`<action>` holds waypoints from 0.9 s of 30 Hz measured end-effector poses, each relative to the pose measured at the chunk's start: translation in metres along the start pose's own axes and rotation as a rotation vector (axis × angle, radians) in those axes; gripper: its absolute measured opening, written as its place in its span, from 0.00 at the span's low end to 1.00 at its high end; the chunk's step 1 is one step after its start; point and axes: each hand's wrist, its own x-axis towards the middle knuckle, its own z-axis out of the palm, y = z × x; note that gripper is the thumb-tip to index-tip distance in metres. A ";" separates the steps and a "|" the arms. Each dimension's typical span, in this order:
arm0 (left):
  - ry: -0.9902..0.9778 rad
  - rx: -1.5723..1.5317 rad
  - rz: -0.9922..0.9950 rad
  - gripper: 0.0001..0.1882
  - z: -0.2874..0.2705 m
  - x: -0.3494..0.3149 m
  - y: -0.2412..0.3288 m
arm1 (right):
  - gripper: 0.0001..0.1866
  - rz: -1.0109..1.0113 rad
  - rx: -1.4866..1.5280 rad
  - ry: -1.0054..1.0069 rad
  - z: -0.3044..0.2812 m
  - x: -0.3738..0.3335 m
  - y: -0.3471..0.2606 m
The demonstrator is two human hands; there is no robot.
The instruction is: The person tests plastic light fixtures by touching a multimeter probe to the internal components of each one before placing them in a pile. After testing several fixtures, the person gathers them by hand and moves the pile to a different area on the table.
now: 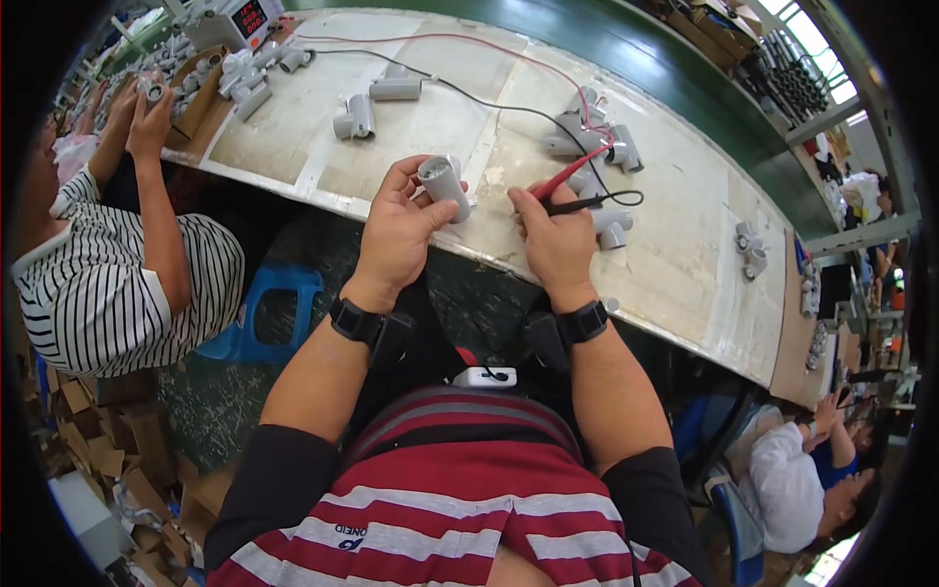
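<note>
Nearest to us, black wristbands circle both forearms, and just beyond them our hands meet over the front edge of the work table. Our left hand grips a grey cylinder, fingers and thumb wrapped around its sides, its recessed end tilted upward. We judge it light and stiff, probably smooth plastic that could slip a little in dry fingers; the side wall looks the best place to hold, leaving the recessed end uncovered, since whatever sits inside may be delicate. Our right hand is closed around a red probe and a black probe, though we cannot tell exactly how the fingers divide them. Their handles seem rigid, so we would pinch them along the shafts, while the leads look limp and may tug. Just beside that hand lies a grey fitting; a little farther off, more grey housings lie under the red lead. Farther left stand a cardboard box and a box-shaped meter with a red display.
</note>
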 end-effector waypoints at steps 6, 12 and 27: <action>-0.090 0.045 0.032 0.30 -0.005 -0.019 0.000 | 0.12 0.202 0.318 -0.028 0.025 0.000 -0.012; -0.100 0.043 0.011 0.30 -0.009 -0.018 0.002 | 0.12 0.175 0.339 -0.030 0.039 0.002 -0.010; -0.111 0.027 0.012 0.30 -0.014 -0.015 0.006 | 0.13 -0.003 0.060 -0.002 0.057 0.004 -0.008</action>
